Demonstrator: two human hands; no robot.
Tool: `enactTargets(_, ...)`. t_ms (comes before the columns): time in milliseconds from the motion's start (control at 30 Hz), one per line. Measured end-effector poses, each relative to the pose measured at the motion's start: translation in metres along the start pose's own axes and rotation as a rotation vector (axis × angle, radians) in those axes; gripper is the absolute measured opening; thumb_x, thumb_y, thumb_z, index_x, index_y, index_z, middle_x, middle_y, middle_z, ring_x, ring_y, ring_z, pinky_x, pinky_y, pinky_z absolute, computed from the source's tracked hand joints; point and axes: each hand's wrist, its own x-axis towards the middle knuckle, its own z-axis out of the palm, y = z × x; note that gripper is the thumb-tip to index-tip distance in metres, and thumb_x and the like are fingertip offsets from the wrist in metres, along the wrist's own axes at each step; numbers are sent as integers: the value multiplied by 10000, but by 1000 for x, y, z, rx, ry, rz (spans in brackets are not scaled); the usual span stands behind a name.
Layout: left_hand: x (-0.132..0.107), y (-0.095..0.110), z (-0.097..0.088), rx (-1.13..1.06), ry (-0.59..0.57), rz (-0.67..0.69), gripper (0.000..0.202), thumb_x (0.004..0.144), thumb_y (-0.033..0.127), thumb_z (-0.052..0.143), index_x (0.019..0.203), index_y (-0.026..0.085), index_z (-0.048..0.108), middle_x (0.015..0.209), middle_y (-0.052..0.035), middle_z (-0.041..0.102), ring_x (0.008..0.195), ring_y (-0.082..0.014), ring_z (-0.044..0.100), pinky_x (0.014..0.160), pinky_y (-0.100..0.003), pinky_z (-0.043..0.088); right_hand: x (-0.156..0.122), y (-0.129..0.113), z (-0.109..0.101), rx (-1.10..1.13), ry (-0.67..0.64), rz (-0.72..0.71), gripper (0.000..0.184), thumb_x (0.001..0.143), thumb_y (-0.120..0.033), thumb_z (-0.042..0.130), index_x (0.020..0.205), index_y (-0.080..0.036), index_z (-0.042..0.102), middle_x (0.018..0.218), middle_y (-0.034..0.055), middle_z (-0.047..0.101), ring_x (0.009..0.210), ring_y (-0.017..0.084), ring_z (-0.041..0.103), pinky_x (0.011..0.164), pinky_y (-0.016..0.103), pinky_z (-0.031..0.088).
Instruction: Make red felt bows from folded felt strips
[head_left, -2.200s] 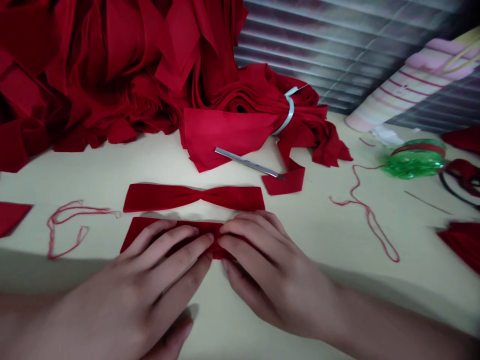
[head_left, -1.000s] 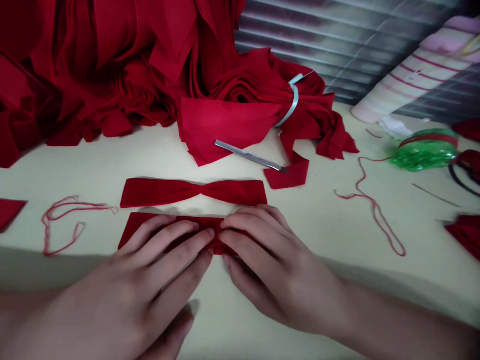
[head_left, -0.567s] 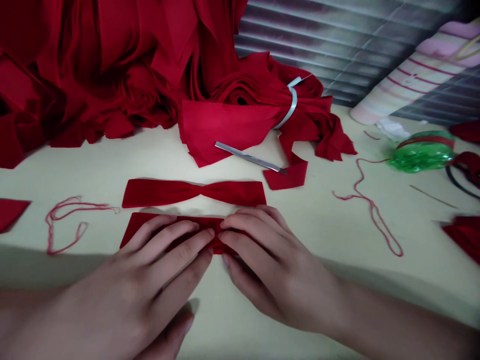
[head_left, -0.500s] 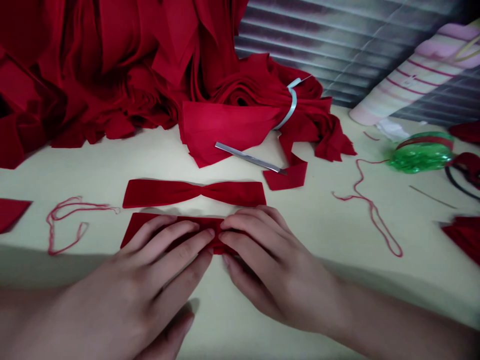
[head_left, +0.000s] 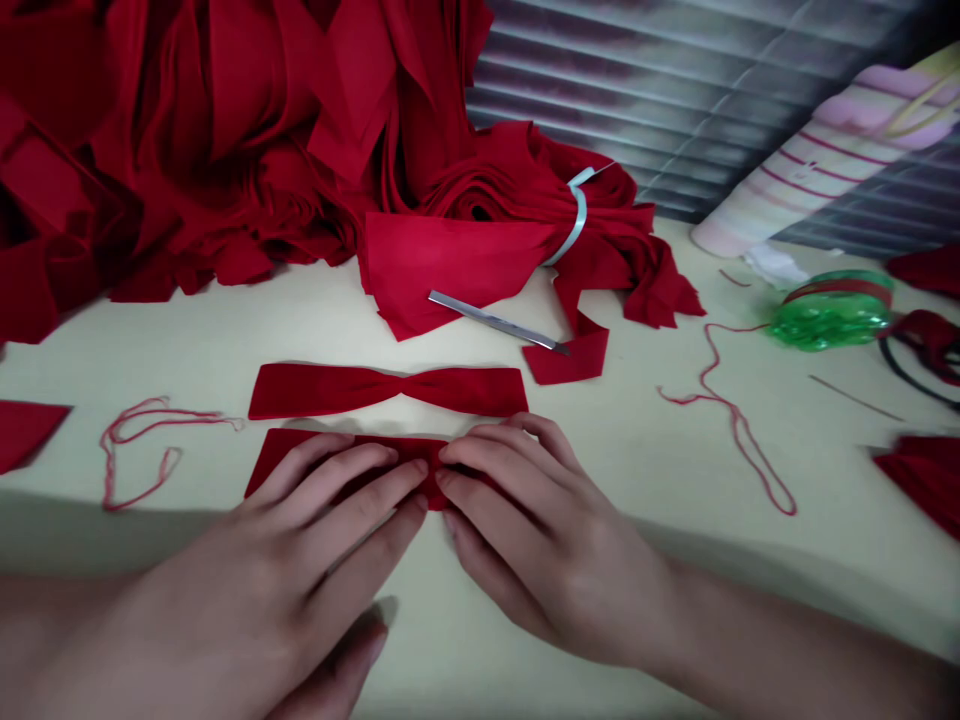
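A red fabric strip (head_left: 271, 458) lies flat on the table beneath both hands. My left hand (head_left: 315, 550) rests over its left and middle part, fingers stretched out and pressing down, thumb apart on the tabletop. From the other side, my right hand (head_left: 547, 540) covers the strip's right part. Its curved fingertips press at the middle, and the thumb lies by the near edge. The two hands' fingertips nearly meet. Just beyond is a second red strip (head_left: 322, 390), gathered narrow at its centre like a bow.
Behind lie a large heap of red fabric (head_left: 247, 150) and a bundle tied with a pale band (head_left: 577, 215). Metal tweezers (head_left: 495, 322) rest there. Loose red thread (head_left: 112, 450) lies left, more thread (head_left: 739, 415) right, near a green plastic bundle (head_left: 829, 312) and a pale bottle (head_left: 795, 165).
The view has shifted slightly. Both hands keep nearly the same place on the strip, with only a tiny movement of the right fingertips.
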Motion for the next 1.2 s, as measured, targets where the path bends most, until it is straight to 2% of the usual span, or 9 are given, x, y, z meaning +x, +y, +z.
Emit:
enactTargets(133, 1, 0, -1, 2, 12, 22, 537, 851, 303, 543, 1349, 120, 457, 1417, -104, 438, 1300, -325, 354, 1070, -456, 334, 0, 0, 0, -3, 2, 7, 139, 870, -132, 513, 898, -114, 649, 972, 109, 668, 973, 245, 593, 888, 436, 448)
enactTargets(333, -1, 0, 1, 1, 47, 24, 522, 878, 330, 533, 1353, 129, 454, 1382, -93, 482, 1291, -301, 369, 1081, -433, 299, -1, -1, 0, -38, -1, 47, 137, 878, -167, 503, 804, -125, 610, 987, 141, 674, 985, 275, 602, 879, 466, 442)
enactTargets(500, -2, 2, 1, 42, 62, 23, 529, 882, 353, 535, 1350, 122, 455, 1389, -114, 464, 1310, -317, 336, 1087, -435, 251, -1, -1, 2, -39, 4, 37, 111, 878, -166, 508, 862, -113, 604, 978, 130, 677, 1003, 273, 595, 900, 476, 428)
enactTargets(833, -1, 3, 1, 16, 96, 9, 450, 865, 296, 541, 1286, 138, 520, 1378, -135, 464, 1295, -340, 364, 1050, -490, 340, -2, 0, 2, -18, 25, 22, 111, 869, -148, 517, 850, -95, 612, 966, 143, 669, 994, 279, 600, 912, 477, 419)
enactTargets(1000, -1, 4, 2, 13, 121, 11, 417, 865, 274, 534, 1255, 127, 548, 1367, -141, 475, 1294, -341, 366, 1050, -492, 345, -1, 0, 2, -7, 17, 37, 117, 869, -151, 525, 835, -99, 624, 1012, 155, 650, 1005, 279, 583, 904, 470, 418)
enactTargets(1100, -1, 3, 3, 11, 121, 11, 418, 872, 277, 528, 1262, 130, 544, 1384, -145, 458, 1304, -341, 354, 1050, -489, 344, -1, 0, 1, 2, 23, 47, 123, 870, -146, 523, 834, -109, 635, 940, 127, 643, 944, 248, 584, 885, 448, 417)
enactTargets(1200, -1, 3, 3, 22, 114, 14, 447, 872, 286, 530, 1292, 132, 523, 1407, -152, 430, 1309, -348, 347, 1039, -488, 359, -3, -1, 2, 18, 41, 46, 153, 859, -76, 495, 840, -111, 642, 880, 93, 625, 868, 204, 577, 882, 429, 401)
